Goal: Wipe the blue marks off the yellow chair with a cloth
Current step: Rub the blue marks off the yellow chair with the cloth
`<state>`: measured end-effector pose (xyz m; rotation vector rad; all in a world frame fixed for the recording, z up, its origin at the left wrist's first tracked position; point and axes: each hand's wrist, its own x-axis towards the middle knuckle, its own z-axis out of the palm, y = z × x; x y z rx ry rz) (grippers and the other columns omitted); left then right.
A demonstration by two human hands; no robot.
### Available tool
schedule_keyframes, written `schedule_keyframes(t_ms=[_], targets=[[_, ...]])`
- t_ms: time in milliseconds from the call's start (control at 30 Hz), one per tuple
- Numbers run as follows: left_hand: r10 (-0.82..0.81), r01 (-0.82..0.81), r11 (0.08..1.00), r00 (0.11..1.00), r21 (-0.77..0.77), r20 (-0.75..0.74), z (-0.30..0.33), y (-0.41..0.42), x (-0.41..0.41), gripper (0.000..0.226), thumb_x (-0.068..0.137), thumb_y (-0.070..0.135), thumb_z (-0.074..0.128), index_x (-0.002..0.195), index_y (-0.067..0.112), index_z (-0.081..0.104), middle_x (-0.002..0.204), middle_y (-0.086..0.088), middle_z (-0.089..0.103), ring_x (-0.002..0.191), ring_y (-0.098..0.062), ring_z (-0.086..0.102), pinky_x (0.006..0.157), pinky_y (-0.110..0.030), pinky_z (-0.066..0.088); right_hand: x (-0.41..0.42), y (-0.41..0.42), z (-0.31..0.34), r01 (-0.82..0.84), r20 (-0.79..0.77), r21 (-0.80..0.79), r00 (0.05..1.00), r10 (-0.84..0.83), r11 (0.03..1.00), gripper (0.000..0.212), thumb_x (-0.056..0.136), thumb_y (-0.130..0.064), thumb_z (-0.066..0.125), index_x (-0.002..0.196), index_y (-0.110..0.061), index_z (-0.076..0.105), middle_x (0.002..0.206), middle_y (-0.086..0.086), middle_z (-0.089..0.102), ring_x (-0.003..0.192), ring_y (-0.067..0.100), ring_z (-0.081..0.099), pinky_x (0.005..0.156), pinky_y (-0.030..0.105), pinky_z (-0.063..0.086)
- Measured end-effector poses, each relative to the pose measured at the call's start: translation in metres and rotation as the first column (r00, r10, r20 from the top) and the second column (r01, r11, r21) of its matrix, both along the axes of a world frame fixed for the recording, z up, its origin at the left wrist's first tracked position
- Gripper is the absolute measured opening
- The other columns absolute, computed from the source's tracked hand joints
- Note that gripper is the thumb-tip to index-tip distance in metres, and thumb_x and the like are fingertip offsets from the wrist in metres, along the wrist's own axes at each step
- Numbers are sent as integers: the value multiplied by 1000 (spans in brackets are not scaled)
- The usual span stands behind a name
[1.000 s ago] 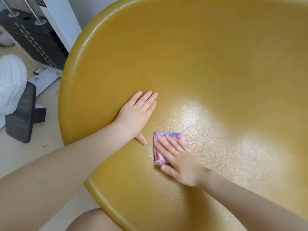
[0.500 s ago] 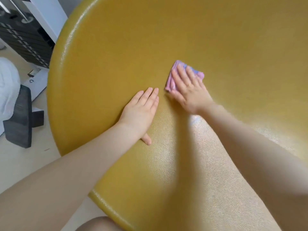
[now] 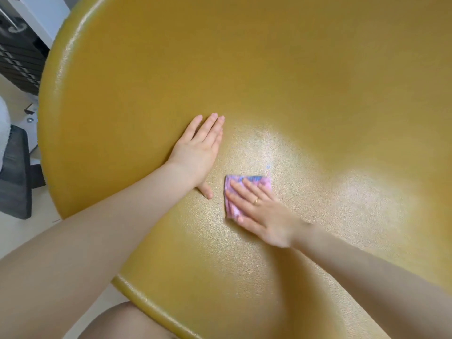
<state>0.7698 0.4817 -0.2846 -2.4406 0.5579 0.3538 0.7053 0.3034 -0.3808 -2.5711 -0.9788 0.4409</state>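
Observation:
The yellow chair point(image 3: 318, 77) fills most of the view, its textured seat curving up at the back. My right hand point(image 3: 261, 214) lies flat on a folded pink cloth point(image 3: 265, 182), stained blue along its far edge, and presses it onto the seat near the middle. A faint blue mark point(image 3: 268, 166) shows on the seat just beyond the cloth. My left hand point(image 3: 200, 152) rests flat on the seat to the left of the cloth, fingers together and pointing away, holding nothing.
Left of the chair there is pale floor with a black padded block point(image 3: 14, 172) and a dark weight stack point(image 3: 19, 52) by a white frame. My bare knee point(image 3: 122, 321) shows below the chair's front rim point(image 3: 137, 294).
My right hand slid the cloth up the seat toward the back, then drew it down again to the middle. The blue streak is now fainter and shorter. My left hand stayed put.

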Motion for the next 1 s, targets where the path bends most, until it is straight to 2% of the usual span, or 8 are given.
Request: schedule_keyframes(t_ms=[100,233,300,400,567,667,833,1000], targets=[[-15,14,1000,999,-19,-41,-1,-3,8,145,51,76,65,144,-1,-14,152,-16,-26,142,-30,-19,113,-39,-13,-1,-11,-4,-51,-51,24,997,52,998,68,77,-69,-12,138,-38,-7,147,-19,-13,137,6,-22,108,22,-24],[-2,-2,999,996,-43,-89,-3,-4,12,147,50,73,69,144,0,-17,153,-14,-25,142,-29,-19,115,-36,-10,24,-15,-10,-71,50,-24,996,72,997,68,78,-68,-13,138,-37,-10,147,-15,-16,137,11,-24,107,22,-24],[-2,-2,999,996,-47,-84,-4,-6,13,147,50,72,70,144,0,-16,153,-14,-25,142,-29,-19,115,-35,-10,48,-16,-9,14,112,-16,994,-12,1000,76,76,-70,-15,140,-31,-8,147,-11,-15,136,13,-20,107,23,-23],[9,-12,999,997,-37,-80,-8,-7,14,147,49,72,71,145,1,-16,153,-14,-26,142,-29,-20,114,-36,-11,95,-22,5,175,270,1,948,-168,985,86,75,-70,-19,146,-27,6,154,-5,-1,141,19,-6,110,32,-9],[4,-7,999,997,-35,-75,-10,-5,15,147,49,75,67,144,3,-18,152,-11,-28,141,-28,-22,114,-35,-13,138,-24,30,371,434,22,833,-343,928,70,84,-55,3,146,-24,13,156,0,8,143,26,0,113,39,-2],[-2,-1,999,998,-53,-62,-10,-4,15,146,50,75,68,145,4,-18,153,-10,-26,142,-27,-21,114,-35,-12,127,-10,26,386,346,75,855,-387,920,72,83,-54,5,146,-21,14,156,3,6,143,28,-2,113,42,-4],[42,-46,996,997,-74,-58,-12,-9,11,146,50,76,66,144,4,-19,152,-11,-28,141,-28,-23,114,-37,-13,57,-13,-1,206,155,2,967,-204,979,91,73,-75,-15,146,-24,5,151,-5,-9,142,24,-10,113,42,-8],[68,-71,995,997,-69,-40,-15,-16,8,147,50,81,62,144,2,-20,152,-12,-29,140,-30,-24,114,-40,-13,-28,-20,-6,8,-13,-48,1000,-9,999,72,76,-66,-6,139,-32,-15,147,-11,-21,136,15,-26,107,28,-26]])
